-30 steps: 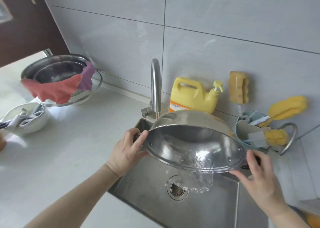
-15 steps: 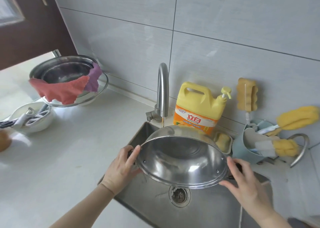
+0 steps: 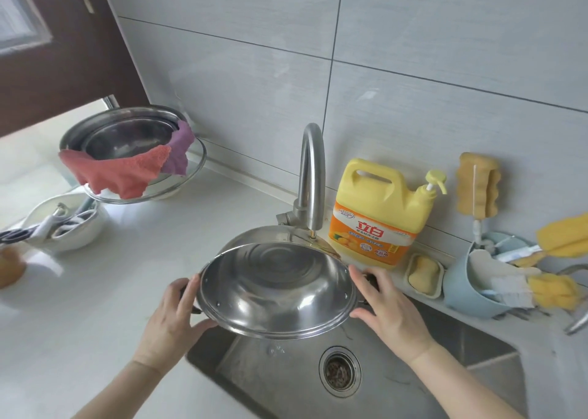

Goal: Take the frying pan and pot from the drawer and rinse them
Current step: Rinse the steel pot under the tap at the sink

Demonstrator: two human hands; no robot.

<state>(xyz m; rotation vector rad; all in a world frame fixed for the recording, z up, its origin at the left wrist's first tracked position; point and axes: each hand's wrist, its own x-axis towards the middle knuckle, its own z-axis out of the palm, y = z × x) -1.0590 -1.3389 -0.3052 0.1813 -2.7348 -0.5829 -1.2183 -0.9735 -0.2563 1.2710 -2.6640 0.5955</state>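
A shiny steel pot (image 3: pixel 276 288) is held tilted toward me over the left end of the steel sink (image 3: pixel 286 377), just under the faucet (image 3: pixel 310 176). My left hand (image 3: pixel 173 316) grips its left side handle and rim. At the pot's right side, my right hand (image 3: pixel 388 313) grips the other handle, which is mostly hidden. The pot's inside is empty and wet. No water runs from the faucet. No frying pan is in view.
A yellow detergent jug (image 3: pixel 378 215) stands behind the sink, with a soap dish (image 3: pixel 424 274) and a blue holder (image 3: pixel 477 285) of sponges to its right. On the counter at left sit stacked steel bowls (image 3: pixel 127 138) with cloths and a white bowl (image 3: pixel 63 227).
Water poured out of the pot into the sink a second ago and has stopped. The pot has tipped back less steeply and shifted left with both hands.
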